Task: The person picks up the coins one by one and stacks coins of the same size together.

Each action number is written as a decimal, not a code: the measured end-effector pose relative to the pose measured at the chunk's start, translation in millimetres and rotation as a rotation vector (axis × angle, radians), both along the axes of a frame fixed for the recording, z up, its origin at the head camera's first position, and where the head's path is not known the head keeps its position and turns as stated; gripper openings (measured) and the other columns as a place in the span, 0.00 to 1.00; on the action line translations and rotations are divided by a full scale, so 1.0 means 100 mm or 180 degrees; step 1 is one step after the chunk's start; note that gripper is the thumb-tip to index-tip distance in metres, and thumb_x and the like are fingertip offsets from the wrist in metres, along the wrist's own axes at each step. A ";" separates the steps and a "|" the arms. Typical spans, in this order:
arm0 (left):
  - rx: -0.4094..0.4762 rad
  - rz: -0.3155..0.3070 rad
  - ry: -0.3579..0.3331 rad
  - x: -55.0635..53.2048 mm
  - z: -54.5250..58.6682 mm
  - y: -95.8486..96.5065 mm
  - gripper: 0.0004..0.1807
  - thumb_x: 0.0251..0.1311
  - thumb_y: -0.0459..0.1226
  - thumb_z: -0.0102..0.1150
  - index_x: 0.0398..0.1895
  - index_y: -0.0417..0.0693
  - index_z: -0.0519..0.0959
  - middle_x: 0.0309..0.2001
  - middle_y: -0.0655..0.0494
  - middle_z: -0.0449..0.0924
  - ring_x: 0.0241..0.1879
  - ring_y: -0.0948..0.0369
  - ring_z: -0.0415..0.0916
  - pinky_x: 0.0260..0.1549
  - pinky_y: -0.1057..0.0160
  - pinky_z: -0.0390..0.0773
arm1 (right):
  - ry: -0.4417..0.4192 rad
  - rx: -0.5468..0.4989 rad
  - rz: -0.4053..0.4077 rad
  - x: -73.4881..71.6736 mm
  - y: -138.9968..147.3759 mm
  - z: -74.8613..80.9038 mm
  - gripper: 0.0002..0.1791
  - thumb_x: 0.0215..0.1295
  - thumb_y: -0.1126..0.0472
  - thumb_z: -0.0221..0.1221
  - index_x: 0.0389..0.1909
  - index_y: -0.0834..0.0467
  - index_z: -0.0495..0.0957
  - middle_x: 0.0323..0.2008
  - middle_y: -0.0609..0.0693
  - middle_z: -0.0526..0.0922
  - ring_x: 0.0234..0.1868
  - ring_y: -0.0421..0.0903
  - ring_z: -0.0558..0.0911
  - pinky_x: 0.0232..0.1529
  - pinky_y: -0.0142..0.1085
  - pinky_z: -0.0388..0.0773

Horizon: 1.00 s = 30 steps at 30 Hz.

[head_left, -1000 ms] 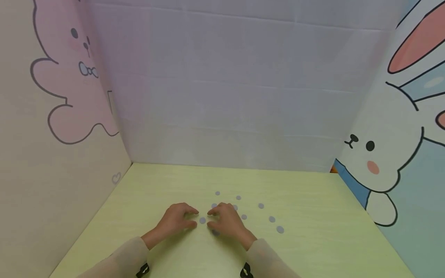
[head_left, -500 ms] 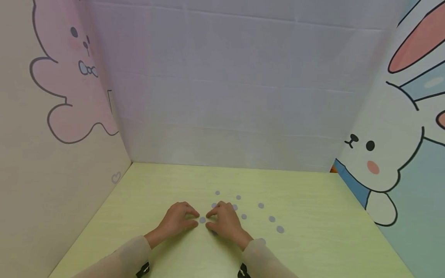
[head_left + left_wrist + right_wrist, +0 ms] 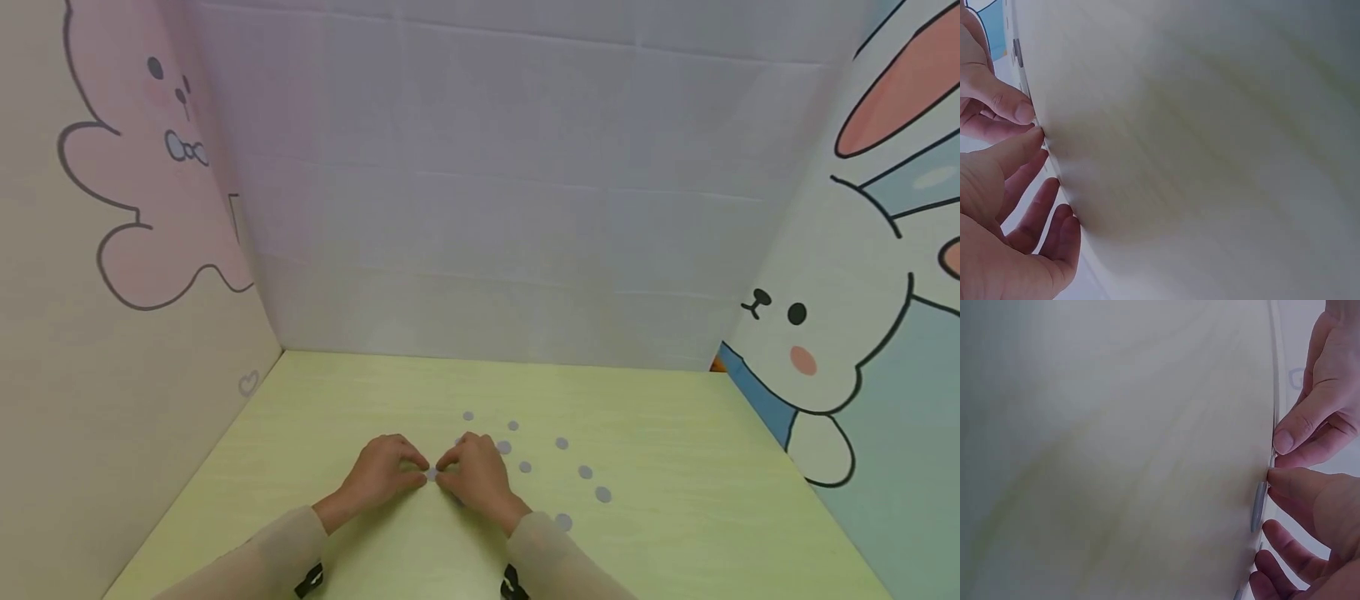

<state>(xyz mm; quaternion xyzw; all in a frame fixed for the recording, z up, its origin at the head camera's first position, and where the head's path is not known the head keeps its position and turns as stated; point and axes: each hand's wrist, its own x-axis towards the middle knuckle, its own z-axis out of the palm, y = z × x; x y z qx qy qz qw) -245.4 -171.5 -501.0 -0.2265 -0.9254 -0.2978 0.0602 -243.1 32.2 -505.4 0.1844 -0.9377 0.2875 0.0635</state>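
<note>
Back wall: a pale lilac-grey sheet (image 3: 487, 183), smooth, crossed by faint horizontal creases. Before it one sees the worktop (image 3: 697, 442), flat, pale yellow-green, with a soft wood-like grain. Left panel (image 3: 52, 417): cream, printed with a pink, rounded animal in thick outline. Right panel (image 3: 915, 433): a white rabbit with black outlines on light blue.

Loose cream cloth forms the left sleeve (image 3: 255, 554) and right sleeve (image 3: 562, 560). The left hand (image 3: 382, 471) and right hand (image 3: 480, 475) face each other low over the worktop, knuckles arched. Fingers (image 3: 1038, 209): on each hand the thumb and forefinger curve toward one another, tips only narrowly apart.

Smallest are the grey discs (image 3: 585, 472), thin, flat and round, scattered beyond and beside the right hand. A single central disc (image 3: 432, 473) lies between the opposed fingertips; whether they pinch its edge or merely adjoin it cannot be told.
</note>
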 end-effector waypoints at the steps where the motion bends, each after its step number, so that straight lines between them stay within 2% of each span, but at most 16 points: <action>1: 0.0008 -0.0001 0.0014 -0.01 0.00 0.00 0.05 0.54 0.36 0.82 0.33 0.55 0.93 0.36 0.66 0.88 0.42 0.59 0.82 0.49 0.49 0.78 | 0.0004 -0.0002 -0.0006 0.00 -0.01 0.00 0.03 0.59 0.57 0.78 0.32 0.50 0.94 0.34 0.46 0.82 0.38 0.44 0.72 0.34 0.32 0.68; 7: 0.0050 0.0018 0.0063 -0.03 -0.02 -0.04 0.05 0.55 0.37 0.81 0.31 0.57 0.93 0.34 0.69 0.87 0.40 0.61 0.82 0.46 0.53 0.79 | 0.0014 -0.0055 -0.0025 -0.02 -0.09 0.01 0.02 0.59 0.57 0.78 0.31 0.51 0.94 0.32 0.46 0.80 0.36 0.43 0.70 0.33 0.31 0.66; 14: 0.0176 0.0043 -0.0039 -0.04 -0.02 -0.13 0.04 0.56 0.37 0.80 0.31 0.56 0.93 0.34 0.67 0.86 0.39 0.61 0.82 0.44 0.59 0.79 | 0.0066 0.0024 -0.0040 -0.05 -0.18 -0.03 0.02 0.58 0.56 0.78 0.30 0.48 0.94 0.31 0.44 0.80 0.36 0.42 0.71 0.34 0.31 0.66; 17: 0.0176 0.0022 -0.0003 -0.06 -0.02 -0.17 0.04 0.57 0.36 0.80 0.31 0.55 0.92 0.34 0.66 0.87 0.39 0.61 0.83 0.42 0.60 0.80 | 0.0055 0.0060 -0.0058 -0.07 -0.23 -0.04 0.02 0.58 0.56 0.78 0.30 0.48 0.94 0.31 0.43 0.80 0.35 0.42 0.71 0.34 0.31 0.66; 22: 0.0154 0.0039 0.0126 -0.07 -0.03 -0.23 0.05 0.55 0.34 0.81 0.31 0.54 0.92 0.33 0.65 0.87 0.37 0.61 0.83 0.41 0.61 0.80 | 0.0051 0.0031 -0.0098 -0.09 -0.31 -0.03 0.02 0.58 0.56 0.78 0.30 0.48 0.94 0.31 0.43 0.80 0.35 0.42 0.70 0.34 0.32 0.66; 30: 0.0082 0.0151 0.0118 -0.08 -0.01 -0.31 0.05 0.55 0.33 0.80 0.30 0.54 0.92 0.33 0.65 0.87 0.37 0.61 0.83 0.42 0.59 0.80 | 0.0084 0.0047 -0.0135 -0.10 -0.44 -0.02 0.02 0.58 0.56 0.78 0.29 0.48 0.94 0.33 0.45 0.81 0.38 0.45 0.74 0.38 0.35 0.71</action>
